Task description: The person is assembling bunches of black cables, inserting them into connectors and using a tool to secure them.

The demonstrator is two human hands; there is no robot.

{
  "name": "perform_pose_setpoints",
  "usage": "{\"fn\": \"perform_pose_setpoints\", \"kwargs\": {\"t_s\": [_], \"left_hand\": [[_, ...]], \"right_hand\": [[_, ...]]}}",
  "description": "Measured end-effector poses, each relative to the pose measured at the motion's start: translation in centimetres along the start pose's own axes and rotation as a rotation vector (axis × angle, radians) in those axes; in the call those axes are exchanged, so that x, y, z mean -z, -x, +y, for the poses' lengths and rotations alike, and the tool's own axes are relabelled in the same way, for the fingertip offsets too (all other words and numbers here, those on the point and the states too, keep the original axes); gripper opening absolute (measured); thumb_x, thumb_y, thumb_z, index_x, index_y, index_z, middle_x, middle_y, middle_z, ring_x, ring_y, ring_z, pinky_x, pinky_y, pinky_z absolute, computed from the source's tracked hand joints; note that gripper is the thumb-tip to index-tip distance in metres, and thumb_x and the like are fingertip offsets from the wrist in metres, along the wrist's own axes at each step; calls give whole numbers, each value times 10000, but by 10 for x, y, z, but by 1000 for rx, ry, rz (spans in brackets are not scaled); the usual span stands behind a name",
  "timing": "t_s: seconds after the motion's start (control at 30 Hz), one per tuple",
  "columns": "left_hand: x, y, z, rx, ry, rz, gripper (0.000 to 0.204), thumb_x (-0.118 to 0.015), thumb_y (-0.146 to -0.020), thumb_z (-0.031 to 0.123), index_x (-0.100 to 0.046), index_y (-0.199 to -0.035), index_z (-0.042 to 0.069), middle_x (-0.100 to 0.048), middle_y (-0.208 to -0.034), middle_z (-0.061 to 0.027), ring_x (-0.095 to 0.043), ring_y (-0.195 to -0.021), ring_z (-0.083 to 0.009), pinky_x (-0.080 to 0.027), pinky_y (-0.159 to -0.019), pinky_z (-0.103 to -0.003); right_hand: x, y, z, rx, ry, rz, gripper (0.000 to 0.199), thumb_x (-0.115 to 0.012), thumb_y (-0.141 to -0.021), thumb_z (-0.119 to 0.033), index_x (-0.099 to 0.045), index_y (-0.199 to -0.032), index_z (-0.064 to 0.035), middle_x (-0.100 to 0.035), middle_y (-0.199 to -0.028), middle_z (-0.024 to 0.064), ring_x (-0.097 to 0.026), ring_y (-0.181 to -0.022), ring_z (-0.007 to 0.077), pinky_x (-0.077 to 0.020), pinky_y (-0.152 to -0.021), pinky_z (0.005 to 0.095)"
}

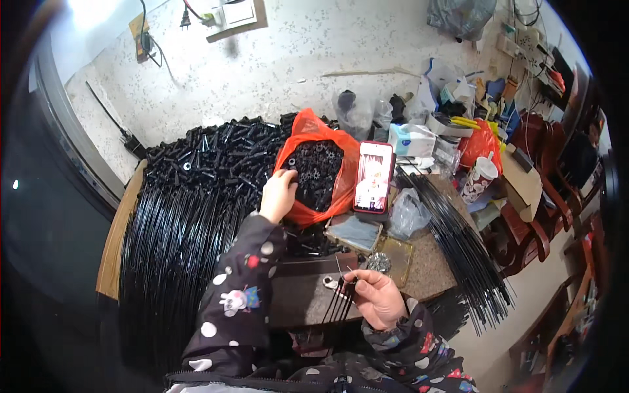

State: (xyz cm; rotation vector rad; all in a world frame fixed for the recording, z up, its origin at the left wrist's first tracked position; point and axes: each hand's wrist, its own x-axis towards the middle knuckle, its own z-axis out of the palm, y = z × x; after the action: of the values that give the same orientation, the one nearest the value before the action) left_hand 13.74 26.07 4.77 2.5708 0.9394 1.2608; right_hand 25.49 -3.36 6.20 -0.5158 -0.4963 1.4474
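My left hand [278,194] is at the left side of an orange plastic bag [350,160], its fingers reaching over the rim with thumb and fingertips apart. Inside the bag lies a heap of small black toothed parts [318,171]; I see nothing held in that hand. My right hand [380,300] is closed in a pinch round several thin black rods [337,304], which hang down toward my lap. Their upper ends stick out past the fingertips. Just beyond that hand sits a small pile of shiny metal pieces [379,262].
On the left, long black rods with thick black ends [190,223] cover the table. A phone [375,177] stands upright beside the bag. More black rods [458,245] hang over the table's right edge. A patterned cup [479,178] and clutter stand behind them.
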Motion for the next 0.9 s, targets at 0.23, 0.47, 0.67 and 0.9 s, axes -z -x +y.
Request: {"fn": "perform_pose_setpoints", "kwargs": {"t_s": [0.23,0.47,0.67,0.9], "left_hand": [[-53,-25,-3,19,-607,-164,106,-455,-771,77,-542,-831,73,-553,-785,-100,-544,-799,-281,-481,-658,-356],[-41,-10,6,190,-482,-182,169,-571,-713,130,-610,-847,34,-575,-804,-150,-572,-816,-312,-470,-712,-402],[-44,-18,34,160,-564,-495,117,-525,-714,69,-638,-740,47,-623,-743,-169,-612,-728,-320,-494,-681,-399],[-15,4,10,101,-226,-9,121,-597,-740,123,-565,-827,45,-578,-740,-171,-573,-683,-328,-466,-607,-380]], "right_hand": [[19,2,-22,8,71,62,215,-607,-789,-40,-540,-977,39,-575,-967,81,-551,-870,147,-431,-796,273],[14,5,-20,69,285,5,199,-617,-752,48,-588,-944,5,-594,-907,35,-547,-815,84,-435,-754,207],[14,10,-21,118,279,33,212,-629,-741,50,-590,-944,1,-594,-898,23,-553,-788,82,-436,-746,198],[-4,13,-16,94,266,28,188,-613,-766,32,-580,-949,4,-588,-888,15,-540,-791,63,-422,-727,175]]}}
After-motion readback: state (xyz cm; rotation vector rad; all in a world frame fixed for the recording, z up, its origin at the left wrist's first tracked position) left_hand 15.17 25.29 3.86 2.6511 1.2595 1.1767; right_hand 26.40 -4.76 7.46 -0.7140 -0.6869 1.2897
